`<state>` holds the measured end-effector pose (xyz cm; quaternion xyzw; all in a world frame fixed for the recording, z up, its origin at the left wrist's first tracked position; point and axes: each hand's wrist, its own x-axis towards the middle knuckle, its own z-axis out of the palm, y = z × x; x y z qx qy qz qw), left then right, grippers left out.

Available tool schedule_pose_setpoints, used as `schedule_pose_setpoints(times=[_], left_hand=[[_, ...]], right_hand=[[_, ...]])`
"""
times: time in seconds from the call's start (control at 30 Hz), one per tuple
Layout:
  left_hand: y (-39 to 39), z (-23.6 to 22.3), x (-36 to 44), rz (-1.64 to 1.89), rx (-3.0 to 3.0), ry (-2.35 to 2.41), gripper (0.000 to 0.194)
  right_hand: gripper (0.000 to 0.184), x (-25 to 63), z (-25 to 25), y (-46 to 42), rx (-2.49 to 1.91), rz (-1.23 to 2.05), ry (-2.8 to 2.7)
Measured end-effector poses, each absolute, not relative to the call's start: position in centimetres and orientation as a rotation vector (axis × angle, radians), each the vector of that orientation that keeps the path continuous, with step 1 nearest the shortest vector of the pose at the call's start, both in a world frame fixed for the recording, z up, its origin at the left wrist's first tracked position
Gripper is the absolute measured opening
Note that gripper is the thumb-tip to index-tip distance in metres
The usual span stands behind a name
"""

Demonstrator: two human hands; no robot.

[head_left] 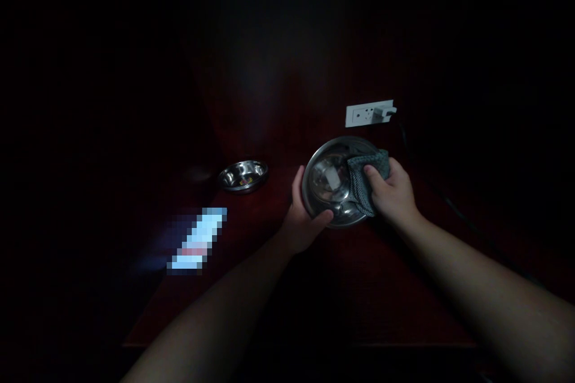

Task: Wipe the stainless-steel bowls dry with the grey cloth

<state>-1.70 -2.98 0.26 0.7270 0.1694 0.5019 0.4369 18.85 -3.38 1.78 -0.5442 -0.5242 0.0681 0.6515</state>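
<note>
A shiny metal bowl (330,176) is held up and tilted, its hollow side facing me. My left hand (305,221) grips its left rim, thumb over the edge and fingers behind. On the bowl's right side, my right hand (395,191) is closed on a grey-green cloth (366,182), the thumb pressing it from the front. The cloth lies against the rim and inner wall; the fingers behind it are hidden.
Further left, one or more metal bowls (244,177) stand on the dark red table (251,221). A bright pixelated rectangle (197,239) lies at the left. Behind is a white wall socket (369,114) with a plug and dark cord. Surroundings are very dark.
</note>
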Motion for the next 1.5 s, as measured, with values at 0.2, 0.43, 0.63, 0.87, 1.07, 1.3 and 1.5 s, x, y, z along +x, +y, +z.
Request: schedule_pose_setpoints(times=[0.2, 0.43, 0.63, 0.87, 1.07, 1.3, 1.5], left_hand=[[-2.7, -0.2, -1.1, 1.218, 1.698, 0.469, 0.090], [-1.7, -0.6, -1.6, 1.186, 1.618, 0.599, 0.070], [-1.8, 0.1, -2.0, 1.137, 1.631, 0.647, 0.064], [-1.9, -0.2, -2.2, 1.077, 1.756, 0.576, 0.057], [-3.4, 0.4, -1.6, 1.242, 1.899, 0.386, 0.094], [-3.8, 0.6, -1.0, 1.187, 1.884, 0.605, 0.081], [-3.9, 1.3, -0.9, 1.146, 1.825, 0.597, 0.087]], right_hand=[[0.025, 18.4, 1.2, -3.2, -1.196, 0.212, -1.210], [0.024, 18.3, 1.4, -3.5, -1.232, 0.141, -1.272], [0.020, 18.3, 2.1, -4.1, -1.317, 0.001, -1.298], [0.020, 18.7, 2.7, -4.4, -1.360, -0.027, -1.285], [0.021, 18.9, 2.3, -3.7, -1.279, 0.118, -1.160], [0.024, 18.9, 1.1, -3.2, -1.297, 0.210, -1.151], [0.028, 19.0, 0.7, -3.2, -1.358, 0.201, -1.164]])
